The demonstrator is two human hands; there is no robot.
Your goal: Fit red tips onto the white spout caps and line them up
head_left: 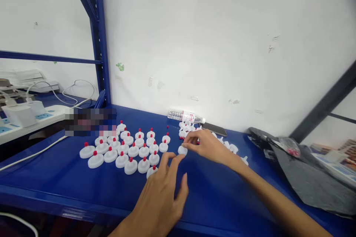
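Note:
My right hand (pixel 207 144) pinches a white round plastic cap (pixel 182 150) between thumb and fingertips, its flat face turned toward me. My left hand (pixel 162 196) is just below and left of that cap, its thumb spread away from bent fingers and nothing in its grasp. Beside it stand several rows of white round caps with red tips (pixel 133 151), resting upright on the blue table (pixel 217 192). Behind my right hand lies a pile of loose white spouted pieces (pixel 187 127), with small red tips partly hidden by the hand.
Against the wall lie a clear plastic bottle (pixel 183 116) and a dark phone (pixel 215 129). More white pieces (pixel 230 147) lie beyond my right forearm. A grey plastic bag (pixel 303 170) covers the right side. At left are a power strip (pixel 47 118) and a blue rack post (pixel 102 44).

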